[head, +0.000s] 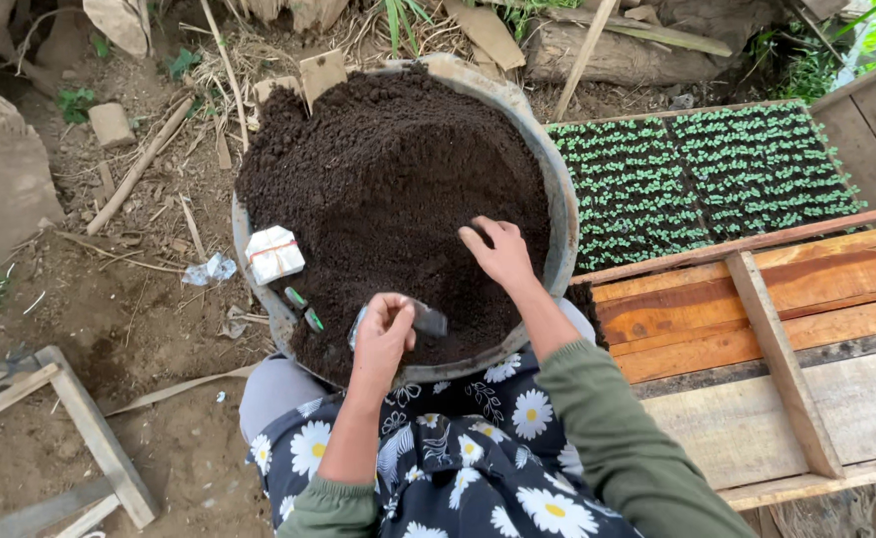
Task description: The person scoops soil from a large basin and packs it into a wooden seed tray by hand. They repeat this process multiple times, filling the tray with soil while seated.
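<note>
Big round tub heaped with dark soil sits right in front, with a seedling tray off to its right. Right hand rests on the soil with fingers curled loosely, grasping nothing, while the left hand pinches a small dark bag over the tub's near edge.

I had a single view to work from, the camera worn on the person's head, so there was no second view to share any part of the scene. It looked almost straight down from above, tipped a little forward, and sat close over the lap. The basin of dark soil filled the middle of the frame, with both forearms entering from the bottom edge. Bare ground lay along the left side, and the seedling trays and wooden planks took up the right.
</note>
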